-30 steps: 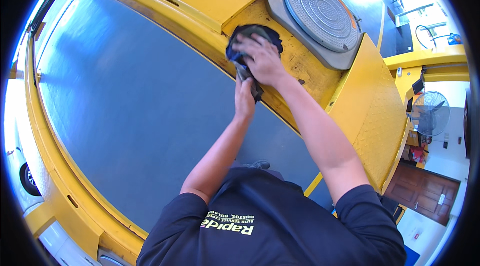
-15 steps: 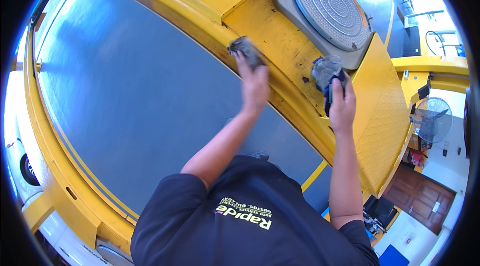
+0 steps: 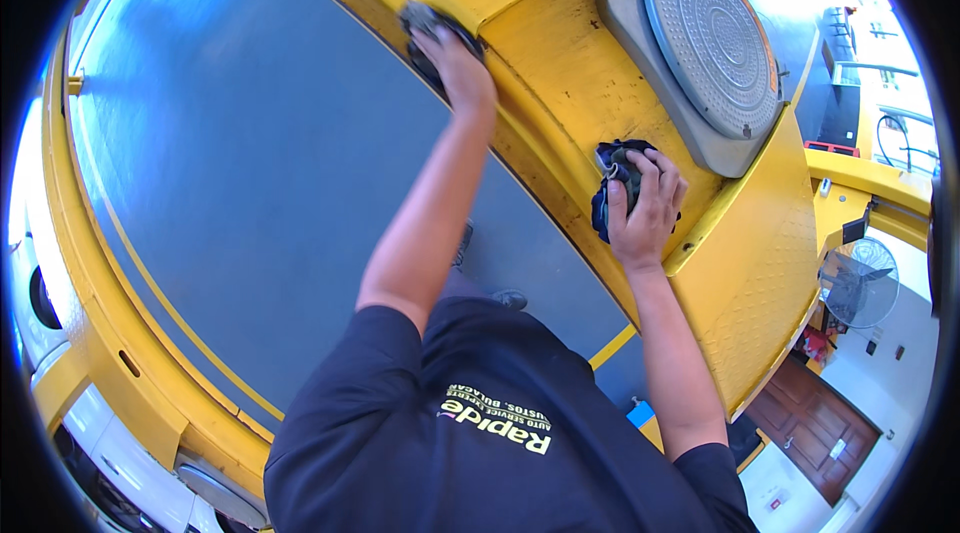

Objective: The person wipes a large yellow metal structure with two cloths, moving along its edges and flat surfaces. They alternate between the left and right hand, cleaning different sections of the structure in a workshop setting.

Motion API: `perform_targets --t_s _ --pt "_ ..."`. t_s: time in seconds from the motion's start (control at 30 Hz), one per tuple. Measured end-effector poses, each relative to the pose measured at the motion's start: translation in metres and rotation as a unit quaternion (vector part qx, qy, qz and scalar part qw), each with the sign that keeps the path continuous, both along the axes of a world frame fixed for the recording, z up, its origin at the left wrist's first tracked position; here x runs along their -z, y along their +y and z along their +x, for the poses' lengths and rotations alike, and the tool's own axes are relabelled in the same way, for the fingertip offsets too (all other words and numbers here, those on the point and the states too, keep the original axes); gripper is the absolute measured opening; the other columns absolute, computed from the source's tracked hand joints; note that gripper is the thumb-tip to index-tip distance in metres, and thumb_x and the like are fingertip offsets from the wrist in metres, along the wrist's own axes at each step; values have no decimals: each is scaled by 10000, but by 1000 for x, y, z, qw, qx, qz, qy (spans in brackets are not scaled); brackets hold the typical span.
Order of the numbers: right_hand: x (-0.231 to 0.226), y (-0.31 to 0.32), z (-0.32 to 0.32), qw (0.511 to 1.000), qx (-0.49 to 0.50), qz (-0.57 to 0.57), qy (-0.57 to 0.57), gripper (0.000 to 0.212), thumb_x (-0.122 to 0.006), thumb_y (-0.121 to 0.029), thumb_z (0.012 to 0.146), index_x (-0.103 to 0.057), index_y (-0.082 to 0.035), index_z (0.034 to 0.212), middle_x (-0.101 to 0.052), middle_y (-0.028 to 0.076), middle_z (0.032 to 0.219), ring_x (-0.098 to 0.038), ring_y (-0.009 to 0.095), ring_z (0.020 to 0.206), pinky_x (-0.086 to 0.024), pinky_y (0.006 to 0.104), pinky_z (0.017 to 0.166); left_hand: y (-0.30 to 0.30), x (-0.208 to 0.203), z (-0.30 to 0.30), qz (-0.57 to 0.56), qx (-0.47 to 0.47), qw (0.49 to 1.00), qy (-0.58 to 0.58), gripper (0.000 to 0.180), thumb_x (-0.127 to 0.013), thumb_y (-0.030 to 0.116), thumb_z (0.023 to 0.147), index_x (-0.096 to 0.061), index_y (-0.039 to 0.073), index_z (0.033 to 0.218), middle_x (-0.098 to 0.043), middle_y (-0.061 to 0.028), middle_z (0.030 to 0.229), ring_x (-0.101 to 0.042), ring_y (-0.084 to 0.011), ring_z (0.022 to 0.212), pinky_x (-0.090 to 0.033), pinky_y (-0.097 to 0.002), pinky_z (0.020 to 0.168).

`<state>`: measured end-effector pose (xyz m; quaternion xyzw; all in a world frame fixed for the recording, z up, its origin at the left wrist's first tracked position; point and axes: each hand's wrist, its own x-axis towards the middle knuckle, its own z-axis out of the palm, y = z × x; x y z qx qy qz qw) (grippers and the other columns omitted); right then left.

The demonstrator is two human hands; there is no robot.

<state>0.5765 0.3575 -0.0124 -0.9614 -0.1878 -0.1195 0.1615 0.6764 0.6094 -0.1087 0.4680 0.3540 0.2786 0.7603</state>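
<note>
My left hand [image 3: 455, 61] presses a dark grey rag [image 3: 418, 17] against the inner edge of the yellow steel rail [image 3: 545, 133]. Its fingers lie over the cloth, slightly blurred. Farther right, my right hand [image 3: 648, 208] is closed around a bunched dark blue and grey rag [image 3: 612, 188], which rests at the near edge of the recessed yellow bed. Smudges and scuffs mark that bed. Beyond my right hand, a round dimpled metal turntable plate [image 3: 712, 43] sits on a grey base in the recess.
A raised yellow ramp plate [image 3: 745, 283] slants up at the right of the recess. Blue-grey floor [image 3: 290, 153] lies between this rail and another yellow rail [image 3: 130, 333] at left. A fan [image 3: 860, 281] and a brown door [image 3: 820, 423] are at the right, with white cars at far left.
My left hand has slid its rag up and left along the rail. My right hand has moved left and down, bringing its rag from near the turntable to the bed's near edge.
</note>
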Motion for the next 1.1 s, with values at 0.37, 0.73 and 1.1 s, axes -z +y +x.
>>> perform_targets --t_s 0.37,0.73,1.1 --pt "1 1 -2 1000 -1 -14 -20 378 -641 -348 909 -614 -125 1214 -544 132 1275 -480 357 1170 -364 471 1049 48 -10 28 89 -2 992 83 742 -379 408 1080 -37 25 1616 -190 -232 1659 -293 -356 1490 -221 -389 1221" --pt "-3 -7 -2 998 -21 61 -4 312 -554 -268 962 -653 -81 1191 -588 139 1272 -514 339 1177 -354 437 1063 -136 -1 -102 99 114 988 29 688 -397 189 1073 -10 -25 1600 19 -225 1685 21 -355 1565 -22 -413 1257" --pt "-1 -3 -3 999 -4 34 3 369 -640 -323 890 -633 -112 1193 -569 129 1259 -496 361 1151 -376 463 1043 158 -17 80 -27 32 999 22 677 -376 310 1024 -153 72 1618 -312 -188 1614 -366 -324 1441 -287 -423 1191"
